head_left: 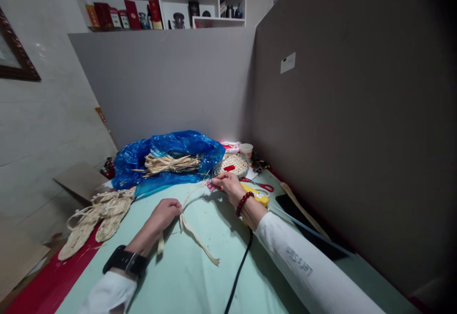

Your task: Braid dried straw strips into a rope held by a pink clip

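Note:
My left hand (166, 214) is closed around pale raffia strands (200, 242), whose flat ends hang down onto the mint-green tabletop. From its fingertips a thin raffia length curves up toward my right hand (230, 185). The right fingers are pinched at a small pink patterned piece (210, 186); whether the strand is also between them I cannot tell. Beneath the right wrist lies a yellow glue gun (262, 199), partly hidden, with a black cord (239, 276) running toward me. Red-handled scissors (266, 187) lie just beyond that wrist.
A blue plastic bag (189, 140) holds a raffia bundle (171, 164) at the back. A round woven basket (241, 164) with a red item and a paper cup (246, 149) stand beside it. Woven sandals (85, 223) lie left. Grey partitions (321, 128) border the back and right.

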Tool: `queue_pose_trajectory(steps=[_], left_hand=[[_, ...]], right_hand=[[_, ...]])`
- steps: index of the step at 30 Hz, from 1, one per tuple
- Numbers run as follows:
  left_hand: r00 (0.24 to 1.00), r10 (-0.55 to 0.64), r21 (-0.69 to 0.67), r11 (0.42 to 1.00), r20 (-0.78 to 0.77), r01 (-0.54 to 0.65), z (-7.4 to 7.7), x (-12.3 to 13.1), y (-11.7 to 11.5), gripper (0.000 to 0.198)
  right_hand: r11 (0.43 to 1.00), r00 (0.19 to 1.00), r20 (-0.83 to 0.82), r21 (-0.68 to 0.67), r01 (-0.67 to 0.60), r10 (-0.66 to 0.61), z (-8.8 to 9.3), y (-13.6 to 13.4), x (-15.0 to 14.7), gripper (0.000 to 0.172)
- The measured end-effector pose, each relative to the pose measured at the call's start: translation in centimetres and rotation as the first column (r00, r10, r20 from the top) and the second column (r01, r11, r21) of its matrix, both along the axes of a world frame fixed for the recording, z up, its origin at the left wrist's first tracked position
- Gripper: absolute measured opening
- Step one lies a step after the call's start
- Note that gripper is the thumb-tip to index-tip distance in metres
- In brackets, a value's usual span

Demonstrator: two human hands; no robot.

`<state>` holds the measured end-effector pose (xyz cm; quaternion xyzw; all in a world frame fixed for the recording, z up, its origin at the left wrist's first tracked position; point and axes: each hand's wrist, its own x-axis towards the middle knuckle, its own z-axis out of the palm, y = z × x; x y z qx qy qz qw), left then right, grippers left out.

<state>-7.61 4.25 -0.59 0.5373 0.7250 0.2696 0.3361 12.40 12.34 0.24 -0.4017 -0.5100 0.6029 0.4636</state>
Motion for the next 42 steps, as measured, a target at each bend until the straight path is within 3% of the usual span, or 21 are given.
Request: queue_pose_trajectory(steps=[10, 13, 23, 33, 42], left_hand=[[0.944, 0.187, -0.040, 0.982, 0.274, -0.183, 0.9, -2.9, -0.1, 0.024], [0.932, 0.158, -0.028, 0.987, 0.327, -0.157, 0.7, -2.2, 0.0, 0.024], [0.905, -0.004, 0.009, 1.000, 0.426, 0.001, 0.1, 3.7, 1.5, 0.024], [0.891, -0.099, 0.039, 0.995, 0.443, 0.092, 0.5, 4.3, 0.5, 0.018], [0.913, -0.097, 0.009, 0.995, 0.396, 0.102, 0.2, 5.0, 0.5, 0.019]], right_hand=[[0.999, 0.999, 0.034, -0.037, -0.017, 0.018, 0.2, -0.1, 0.5, 0.029], [0.999, 0.998, 0.049, -0.035, -0.030, 0.032, 0.1, -0.5, 0.3, 0.028], [0.999, 0.993, 0.121, -0.042, 0.001, 0.004, -0.7, -1.9, -0.6, 0.026], [0.998, 0.984, 0.175, -0.057, 0.005, 0.005, -1.2, -1.8, -0.7, 0.028], [0.997, 0.978, 0.195, -0.012, -0.078, 0.078, -0.9, -1.6, -0.5, 0.024]])
